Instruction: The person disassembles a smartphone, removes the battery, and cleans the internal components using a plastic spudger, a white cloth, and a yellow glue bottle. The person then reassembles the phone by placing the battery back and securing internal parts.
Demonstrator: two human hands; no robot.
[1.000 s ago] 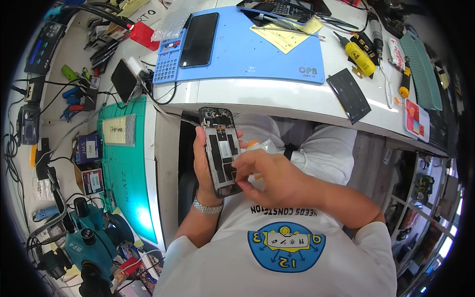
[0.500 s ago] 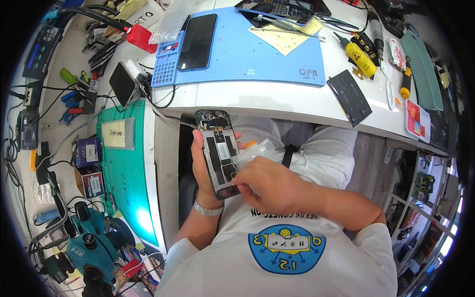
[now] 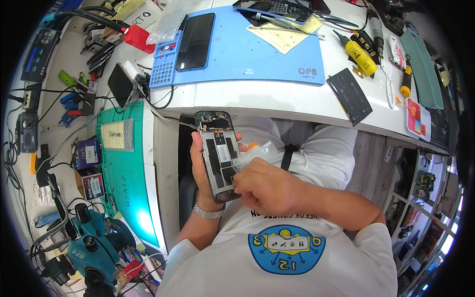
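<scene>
Over my lap, my left hand [image 3: 200,171] cradles an opened smartphone [image 3: 216,143] from beneath, thumb along its left edge and fingertips showing at the right edge. The phone's back is off, baring a dark board at the top and a silvery frame with black strips. My right hand [image 3: 264,185] is closed in a pinch at the phone's lower right edge; what its fingertips grip is hidden. A crumpled clear plastic wrapper [image 3: 256,154] with an orange bit sits between both hands. Which hand holds it, I cannot tell.
Ahead lies a white bench with a blue mat [image 3: 247,54], a dark phone [image 3: 196,40] on it, and a black battery-like panel [image 3: 350,96] near the edge. A yellow bottle [image 3: 360,58] is at right. Left are a green mat [image 3: 123,173] and a teal microscope [image 3: 91,252].
My right hand has shifted slightly, its fingers curling further over the phone's lower right edge. The phone has tilted a little in my left hand, its lower end dropping slightly.
</scene>
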